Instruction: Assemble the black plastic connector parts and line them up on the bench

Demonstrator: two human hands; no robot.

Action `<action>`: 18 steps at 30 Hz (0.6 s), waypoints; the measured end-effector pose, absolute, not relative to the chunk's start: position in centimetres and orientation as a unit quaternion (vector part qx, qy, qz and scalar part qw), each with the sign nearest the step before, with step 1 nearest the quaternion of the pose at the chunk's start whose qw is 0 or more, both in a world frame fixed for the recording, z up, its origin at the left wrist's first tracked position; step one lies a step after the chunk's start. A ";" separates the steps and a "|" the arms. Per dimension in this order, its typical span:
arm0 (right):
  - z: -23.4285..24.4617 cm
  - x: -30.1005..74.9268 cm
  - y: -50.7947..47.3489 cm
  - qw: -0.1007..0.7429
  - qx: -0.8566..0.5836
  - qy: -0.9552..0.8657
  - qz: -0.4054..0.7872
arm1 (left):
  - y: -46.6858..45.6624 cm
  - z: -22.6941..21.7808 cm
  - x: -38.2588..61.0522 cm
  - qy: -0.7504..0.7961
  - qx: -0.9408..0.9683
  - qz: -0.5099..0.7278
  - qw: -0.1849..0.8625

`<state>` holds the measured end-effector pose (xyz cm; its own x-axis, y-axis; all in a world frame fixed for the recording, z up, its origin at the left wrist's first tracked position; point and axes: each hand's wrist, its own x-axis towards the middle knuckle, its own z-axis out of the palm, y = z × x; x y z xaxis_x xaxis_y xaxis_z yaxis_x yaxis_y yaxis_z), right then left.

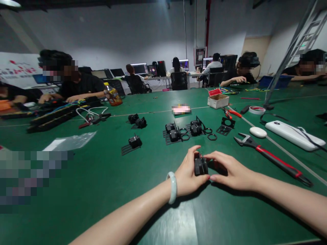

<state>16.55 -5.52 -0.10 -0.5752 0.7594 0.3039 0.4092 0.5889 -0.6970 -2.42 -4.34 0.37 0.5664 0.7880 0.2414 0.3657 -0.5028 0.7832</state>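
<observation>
black plastic housing (200,165) on green table (102,190), 6 o'clock near edge | left hand (187,172) + right hand (231,172) fingers clamped on its sides | looks light, rigid, matte; grip flat side faces | adjustable wrench (270,154) at 3 o'clock

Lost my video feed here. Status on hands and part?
Left hand and right hand both gripping black part on green table. Adjustable wrench lies right, apart. Nothing obstructing.

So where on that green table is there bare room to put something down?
Bare green lies between the plastic bag and the left hand, and in front of both forearms. It is crowded beyond the black part: the black pieces, wrench and white mouse.
</observation>
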 end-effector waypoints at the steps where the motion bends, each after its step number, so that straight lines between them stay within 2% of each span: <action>1: 0.0 16.3 -5.7 0.303 -0.350 -0.832 0.305 | -4.4 0.4 -2.6 0.361 0.810 0.298 0.352; 6: 0.1 15.1 -6.3 0.307 -0.355 -0.814 0.343 | -4.9 0.4 -3.6 0.370 0.812 0.279 0.355; 13: 0.0 15.3 -6.7 0.328 -0.355 -0.826 0.290 | -5.1 0.2 -3.2 0.356 0.814 0.295 0.352; 18: -0.1 15.3 -6.7 0.323 -0.364 -0.823 0.294 | -4.9 0.2 -3.2 0.347 0.811 0.308 0.356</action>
